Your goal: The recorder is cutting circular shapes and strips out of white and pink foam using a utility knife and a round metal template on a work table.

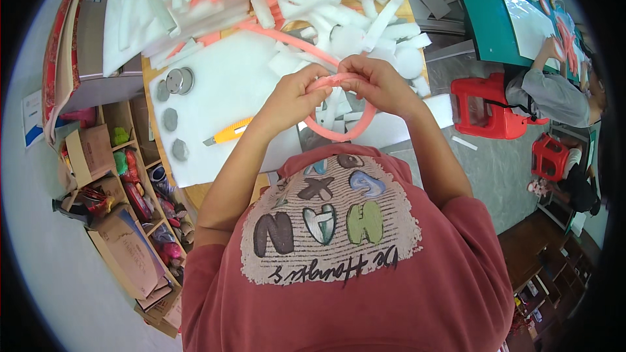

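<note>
A long coral-pink foam strip (343,135) is bent into a loop in front of my chest, and its tail runs up and left toward the foam pile. My left hand (295,96) pinches the top of the loop from the left, its thumb over the strip. Beside it my right hand (380,86) grips the same strip where it crosses. The hands nearly touch, and the fingers partly hide the crossing. Left of them, a yellow utility knife (229,132) lies on a white foam sheet (215,85).
White and coral foam offcuts (326,0) heap across the table's far side. A round metal tin (180,81) and several grey discs (170,119) lie at left. Shelves with boxes (134,248) stand left; red stools (486,107) and a seated person (548,94) are at right.
</note>
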Tool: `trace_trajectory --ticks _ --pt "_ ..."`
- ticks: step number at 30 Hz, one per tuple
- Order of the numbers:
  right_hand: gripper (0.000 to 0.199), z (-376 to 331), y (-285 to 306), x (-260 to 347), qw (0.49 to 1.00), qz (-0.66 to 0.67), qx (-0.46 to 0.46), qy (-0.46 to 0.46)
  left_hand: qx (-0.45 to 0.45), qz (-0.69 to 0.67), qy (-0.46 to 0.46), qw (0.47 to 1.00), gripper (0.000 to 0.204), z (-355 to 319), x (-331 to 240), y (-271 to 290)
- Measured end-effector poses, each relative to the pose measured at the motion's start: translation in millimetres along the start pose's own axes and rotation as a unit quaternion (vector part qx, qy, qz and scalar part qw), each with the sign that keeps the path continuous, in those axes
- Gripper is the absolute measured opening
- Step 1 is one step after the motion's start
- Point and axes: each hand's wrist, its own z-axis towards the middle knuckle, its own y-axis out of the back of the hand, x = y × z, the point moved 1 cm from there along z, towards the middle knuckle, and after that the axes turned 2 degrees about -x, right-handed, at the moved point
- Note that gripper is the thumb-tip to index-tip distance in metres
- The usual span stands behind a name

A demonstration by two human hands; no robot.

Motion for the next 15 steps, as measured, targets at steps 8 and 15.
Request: trace_trajectory --ticks 8,15 --pt "0.015 2.1 -6.1 -4.3 0.937 0.317 0.145 -0.018 0.122 -0.149 -0.003 0.981 0.016 -10.5 -1.2 10.1" --pt "0.019 1.1 -23.5 -12.7 0.876 0.456 0.155 -0.014 0.152 -0.322 -0.023 0.934 0.024 -18.1 7.4 5.8"
